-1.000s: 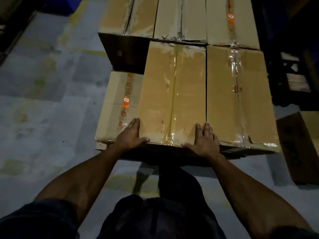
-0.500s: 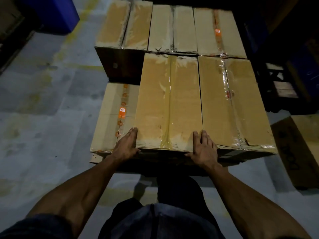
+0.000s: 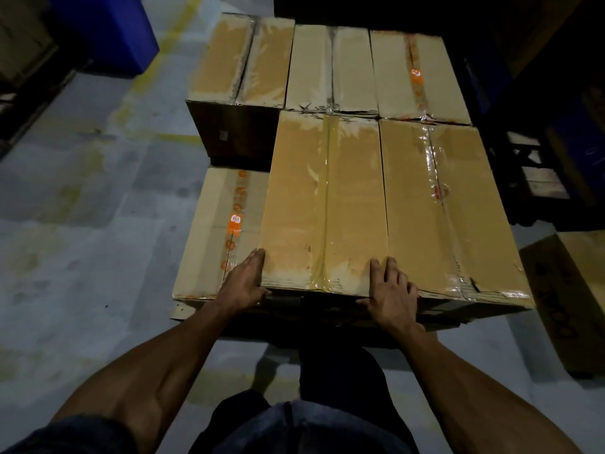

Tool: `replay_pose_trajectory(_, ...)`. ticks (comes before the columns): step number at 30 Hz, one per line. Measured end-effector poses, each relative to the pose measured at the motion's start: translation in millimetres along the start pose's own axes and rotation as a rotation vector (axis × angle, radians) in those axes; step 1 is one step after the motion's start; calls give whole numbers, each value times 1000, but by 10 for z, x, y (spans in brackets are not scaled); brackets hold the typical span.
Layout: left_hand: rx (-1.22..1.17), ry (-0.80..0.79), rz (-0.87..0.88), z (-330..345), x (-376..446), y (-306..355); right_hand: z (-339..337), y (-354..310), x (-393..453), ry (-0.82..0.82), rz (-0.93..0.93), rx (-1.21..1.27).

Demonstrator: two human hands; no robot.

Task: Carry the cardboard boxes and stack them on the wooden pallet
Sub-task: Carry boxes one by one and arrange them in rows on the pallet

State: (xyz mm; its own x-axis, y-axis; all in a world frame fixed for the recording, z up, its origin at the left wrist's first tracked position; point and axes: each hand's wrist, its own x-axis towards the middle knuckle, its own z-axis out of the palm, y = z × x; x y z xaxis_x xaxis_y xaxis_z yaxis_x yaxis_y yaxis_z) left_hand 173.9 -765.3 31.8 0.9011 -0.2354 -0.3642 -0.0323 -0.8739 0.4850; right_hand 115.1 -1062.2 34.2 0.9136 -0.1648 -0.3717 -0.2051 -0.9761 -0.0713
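A tape-sealed cardboard box (image 3: 324, 204) lies in the top layer of the stack, at the middle of the front row. My left hand (image 3: 244, 285) presses its near left corner, fingers straight along the side and thumb on the front face. Over the near right corner my right hand (image 3: 393, 294) lies flat, fingers on the lid and thumb down the front. A neighbouring box (image 3: 448, 211) touches it on the right. A lower box with orange tape (image 3: 222, 231) sits to its left. Three boxes (image 3: 330, 67) fill the back row. The pallet is hidden in shadow beneath.
Grey concrete floor (image 3: 85, 244) with faded yellow lines spreads to the left. A blue bin (image 3: 108, 31) stands at the far left. Another cardboard box (image 3: 569, 299) sits on the floor at the right, with dark racking (image 3: 537, 165) behind it.
Both hands stay on the box's near corners. My left thumb has slipped from the lid to the front face. The view has drawn back, showing more of the back row.
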Motion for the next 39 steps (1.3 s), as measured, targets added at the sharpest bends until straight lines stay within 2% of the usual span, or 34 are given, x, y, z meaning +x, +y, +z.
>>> replay_pose_trajectory(14,30,2,-4,64,60,-29,-1,-15,19,-36,10,-40)
replay_pose_trajectory(17,-47,-65,-24,18,93,-8,-33,-9,8,-54,29,-6)
replay_pose_trajectory(20,-17,-133,-53,12,125,3,-22,-11,5,-60,24,-24)
replay_pose_trajectory(26,80,-62,-16,80,133,-54,13,-1,-8,-43,14,-64)
replay_pose_trajectory(39,51,-66,-69,151,177,-57,34,-14,7,-55,15,-50)
